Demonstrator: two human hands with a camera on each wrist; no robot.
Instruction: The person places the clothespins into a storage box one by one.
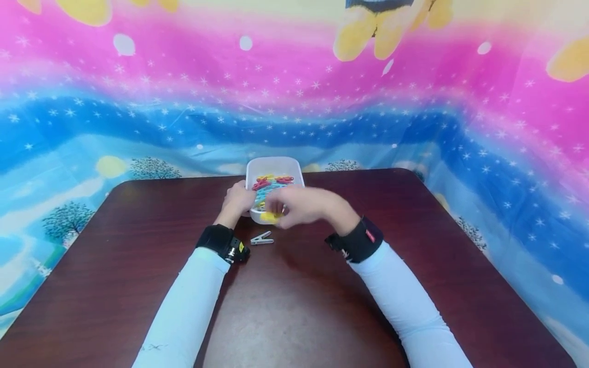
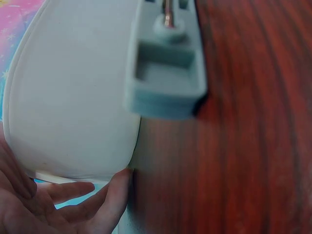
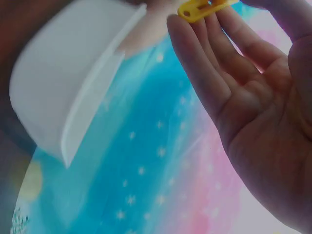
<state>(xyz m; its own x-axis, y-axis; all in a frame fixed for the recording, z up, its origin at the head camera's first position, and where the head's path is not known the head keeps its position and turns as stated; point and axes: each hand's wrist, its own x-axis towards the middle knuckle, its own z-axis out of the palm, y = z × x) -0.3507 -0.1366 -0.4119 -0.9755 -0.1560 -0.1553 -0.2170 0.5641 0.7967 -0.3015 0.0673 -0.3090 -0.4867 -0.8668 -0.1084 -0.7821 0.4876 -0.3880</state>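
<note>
A white plastic box (image 1: 276, 164) near the table's far edge holds several red, blue and yellow clothespins (image 1: 271, 188). My left hand (image 1: 237, 198) grips the box's left side; in the left wrist view its fingertips (image 2: 119, 183) curl at the box's rim. Over the box's near end, my right hand (image 1: 299, 204) pinches a yellow clothespin (image 3: 200, 10) between thumb and fingers. A pale grey clothespin (image 1: 262, 238) lies on the table just in front of the box, large and close in the left wrist view.
The dark brown table (image 1: 285, 312) has rounded far corners. A printed cloth (image 1: 285, 102) in pink, blue and yellow hangs behind it and along the sides. Each wrist wears a black strap (image 1: 363, 240) with a small camera.
</note>
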